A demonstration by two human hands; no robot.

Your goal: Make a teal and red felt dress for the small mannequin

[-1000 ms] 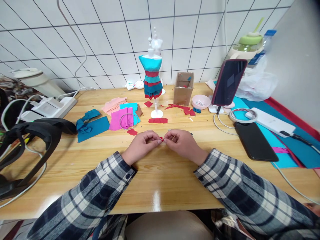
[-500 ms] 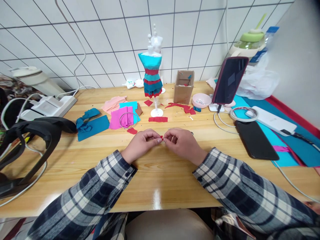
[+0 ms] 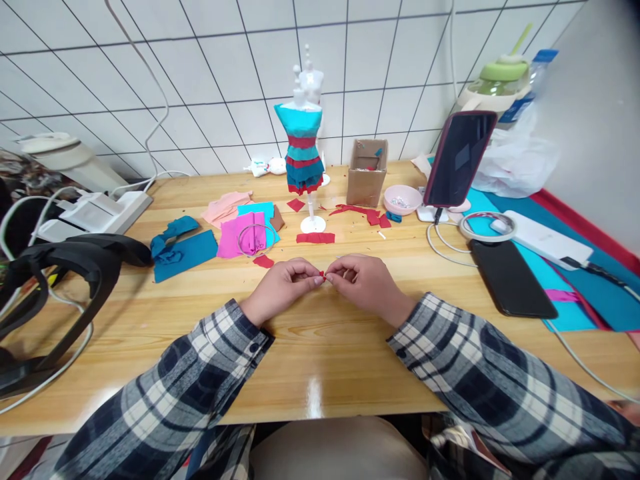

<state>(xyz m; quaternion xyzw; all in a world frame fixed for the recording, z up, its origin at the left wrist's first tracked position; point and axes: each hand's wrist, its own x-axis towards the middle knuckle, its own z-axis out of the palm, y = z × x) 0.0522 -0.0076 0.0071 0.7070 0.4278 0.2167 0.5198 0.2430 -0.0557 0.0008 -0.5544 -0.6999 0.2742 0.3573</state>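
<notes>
Between my fingertips is a tiny piece of red fabric [image 3: 323,275], mostly covered by the fingers. My left hand [image 3: 286,283] pinches it from one side, thumb against forefinger. From the other side my right hand [image 3: 367,283] pinches at the same piece. Beyond the hands stands a small white dress form [image 3: 313,222], wrapped in a turquoise, teal and red layered dress [image 3: 304,152]. A red fabric strip [image 3: 315,238] lies before its base, and a red scrap [image 3: 263,262] rests near my left hand.
Magenta fabric [image 3: 235,237] with a ring on it and teal fabric [image 3: 187,257] lie left. A cardboard box [image 3: 367,183] and pink bowl [image 3: 403,200] stand at the back. Phones, including a black phone [image 3: 513,280], are right; a black headset [image 3: 95,287] sits far left.
Both hands stay pinched on the red fabric, with only slight finger movement. The whole view has shifted a little; nothing on the table has moved.
</notes>
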